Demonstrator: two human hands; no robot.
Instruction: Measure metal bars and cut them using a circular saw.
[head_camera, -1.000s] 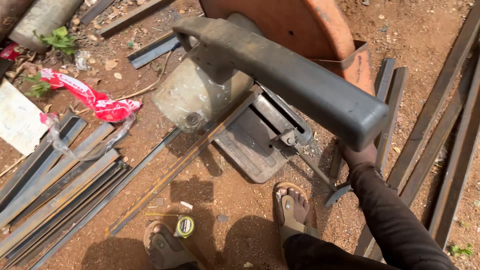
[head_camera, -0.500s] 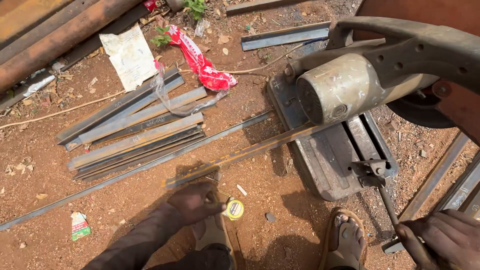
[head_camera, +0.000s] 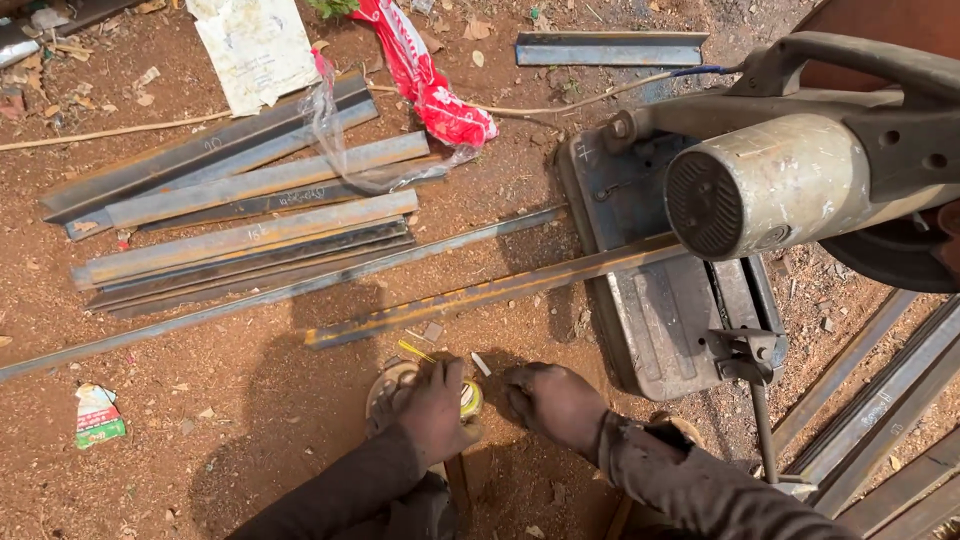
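My left hand (head_camera: 432, 408) is closed over a small yellow tape measure (head_camera: 469, 398) low on the red dirt, just above a sandal (head_camera: 384, 384). My right hand (head_camera: 556, 400) sits right beside it, fingers curled toward the tape measure; I cannot see whether they grip anything. A short yellow strip (head_camera: 414, 350) and a white chalk piece (head_camera: 481, 364) lie just beyond the hands. A long rusty steel angle bar (head_camera: 480, 293) runs from there across the chop saw's base (head_camera: 648, 310), under its grey motor (head_camera: 790, 185).
Several cut steel angle pieces (head_camera: 240, 225) lie side by side at the upper left, with a white paper (head_camera: 255, 45) and a red plastic wrapper (head_camera: 430, 85) behind them. More steel bars (head_camera: 880, 400) lie at the right. The saw's vise handle (head_camera: 745, 350) sticks out near my right arm.
My right hand has moved from the lower right, near the vise handle, over to the tape measure. My left hand has closed over the tape measure. The view has shifted nearer.
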